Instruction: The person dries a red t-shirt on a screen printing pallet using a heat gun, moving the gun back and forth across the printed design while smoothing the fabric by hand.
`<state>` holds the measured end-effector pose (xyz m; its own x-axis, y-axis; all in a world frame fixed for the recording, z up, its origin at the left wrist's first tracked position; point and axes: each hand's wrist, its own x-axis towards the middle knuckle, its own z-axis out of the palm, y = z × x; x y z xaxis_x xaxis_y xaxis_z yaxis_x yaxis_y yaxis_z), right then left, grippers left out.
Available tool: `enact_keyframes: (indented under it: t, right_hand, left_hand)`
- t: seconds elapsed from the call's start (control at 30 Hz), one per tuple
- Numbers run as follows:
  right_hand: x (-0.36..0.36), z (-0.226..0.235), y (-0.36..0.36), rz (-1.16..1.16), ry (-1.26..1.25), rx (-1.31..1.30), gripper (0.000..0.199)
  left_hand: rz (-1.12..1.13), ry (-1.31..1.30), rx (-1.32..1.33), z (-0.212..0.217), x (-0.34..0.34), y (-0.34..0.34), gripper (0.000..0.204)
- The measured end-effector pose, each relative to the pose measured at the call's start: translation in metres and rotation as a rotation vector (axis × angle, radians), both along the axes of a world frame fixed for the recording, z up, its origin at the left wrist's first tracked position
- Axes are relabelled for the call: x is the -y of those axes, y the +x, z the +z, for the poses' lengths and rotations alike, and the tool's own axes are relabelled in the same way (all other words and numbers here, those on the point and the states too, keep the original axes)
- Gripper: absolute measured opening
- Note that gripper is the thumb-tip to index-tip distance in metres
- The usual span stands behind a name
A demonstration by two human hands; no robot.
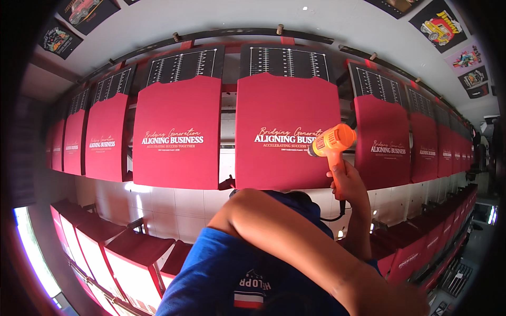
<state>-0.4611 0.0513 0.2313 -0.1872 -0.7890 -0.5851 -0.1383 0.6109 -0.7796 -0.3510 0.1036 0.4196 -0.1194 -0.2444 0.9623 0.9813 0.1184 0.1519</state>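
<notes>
Rows of red shirts on black printing boards (287,63) fill the workshop. Right hand (345,181) grips the handle of an orange heat gun (333,142), nozzle at the right edge of the centre red shirt (284,131). Left hand's state cannot be told.

Posters (441,25), dark squares with bright cartoon-car art, on wall upper right; two more (84,11) upper left. White chest label (252,287) with red stripe on blue shirt, bottom centre.
</notes>
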Motion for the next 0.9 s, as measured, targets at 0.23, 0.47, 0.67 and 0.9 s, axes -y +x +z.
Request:
enact_keyframes:
  t: [0.23, 0.47, 0.67, 0.9]
  right_hand:
    - [-0.006, 0.008, 0.008, -0.085, 0.005, -0.011, 0.032]
    - [0.012, -0.005, 0.039, 0.175, -0.105, 0.060, 0.039]
    - [0.033, -0.014, 0.049, 0.365, -0.177, 0.051, 0.043]
    - [0.018, -0.003, -0.061, 0.255, -0.137, 0.145, 0.026]
  left_hand:
    - [0.236, -0.197, 0.751, -0.101, 0.092, 0.068, 0.031]
    - [0.874, 0.613, 1.407, -0.239, 0.094, 0.232, 0.023]
    - [1.179, 1.178, 0.969, -0.303, 0.065, 0.271, 0.025]
    - [1.305, 1.129, 1.205, -0.329, 0.095, 0.171, 0.024]
